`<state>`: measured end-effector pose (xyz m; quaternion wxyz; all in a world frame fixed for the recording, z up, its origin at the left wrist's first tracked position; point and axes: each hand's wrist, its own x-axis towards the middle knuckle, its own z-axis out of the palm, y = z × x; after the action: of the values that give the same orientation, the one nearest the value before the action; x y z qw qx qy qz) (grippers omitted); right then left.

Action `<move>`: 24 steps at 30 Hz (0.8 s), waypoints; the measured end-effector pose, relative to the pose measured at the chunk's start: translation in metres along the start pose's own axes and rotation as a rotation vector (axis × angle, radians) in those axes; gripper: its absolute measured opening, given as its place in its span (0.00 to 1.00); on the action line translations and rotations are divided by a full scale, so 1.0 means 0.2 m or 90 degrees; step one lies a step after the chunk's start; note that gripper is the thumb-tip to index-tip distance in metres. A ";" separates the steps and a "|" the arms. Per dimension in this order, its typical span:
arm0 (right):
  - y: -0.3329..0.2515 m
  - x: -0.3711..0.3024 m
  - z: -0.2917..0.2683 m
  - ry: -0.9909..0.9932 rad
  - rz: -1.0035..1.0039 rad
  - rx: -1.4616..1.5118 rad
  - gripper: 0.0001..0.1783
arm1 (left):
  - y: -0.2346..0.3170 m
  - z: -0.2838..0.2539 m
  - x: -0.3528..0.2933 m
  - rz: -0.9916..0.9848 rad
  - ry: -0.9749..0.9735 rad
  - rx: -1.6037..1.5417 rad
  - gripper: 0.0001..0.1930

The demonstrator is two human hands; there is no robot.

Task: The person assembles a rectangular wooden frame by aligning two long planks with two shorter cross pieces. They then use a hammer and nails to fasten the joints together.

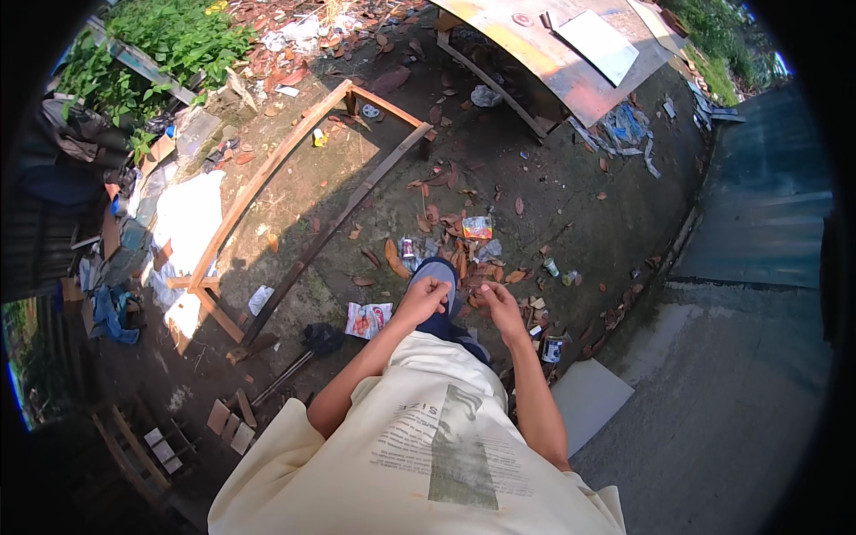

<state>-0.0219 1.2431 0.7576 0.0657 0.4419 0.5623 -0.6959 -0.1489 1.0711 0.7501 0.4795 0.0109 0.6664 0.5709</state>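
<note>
I stand on bare earth and look down over my cream printed shirt. My left hand is curled into a fist in front of my waist, with nothing visible in it. My right hand is close beside it, a little apart, with its fingers curled in and nothing visible in it either. Just beyond the left hand is a grey-blue rounded shape, perhaps my shoe, above my dark blue shorts. Dry leaves and small litter lie on the ground around both hands.
A long wooden frame lies on the ground to the left. A rusty metal sheet rests on a stand ahead. A concrete slab and a pale tile are to the right. Plants, scrap and a red-and-white packet lie to the left.
</note>
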 end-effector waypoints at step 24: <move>-0.87 2.64 -0.50 -0.235 0.217 -0.601 0.25 | 0.09 0.61 2.16 -0.317 0.327 -0.644 0.14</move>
<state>-0.3874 1.6037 0.5232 0.4674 0.3199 0.7135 -0.4125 -0.3134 1.4119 0.5072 0.3686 -0.5113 0.3899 0.6713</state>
